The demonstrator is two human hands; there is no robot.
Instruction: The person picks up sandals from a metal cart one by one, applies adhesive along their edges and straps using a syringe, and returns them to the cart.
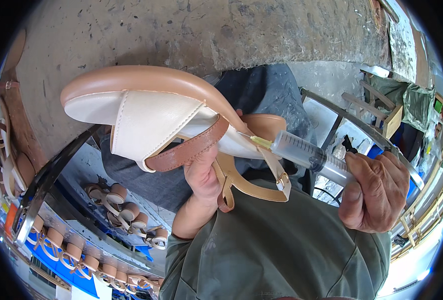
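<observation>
A sandal with a tan sole, a wide cream front band and a brown strap lies on its side in the air. My left hand is closed around its middle, with the thumb by the brown strap and the other fingers mostly hidden behind. From the back part hangs an ankle strap with a small buckle. My right hand grips a clear plastic syringe by its rear end. The syringe's thin needle, on a yellow hub, points at the seam between sole and lining near the heel; whether it touches I cannot tell.
A stained worktable spans the far side. Several similar sandals hang or stand on a rack at lower left, more on a shelf beside me. Another sandal lies at the left edge. A wooden stool stands right.
</observation>
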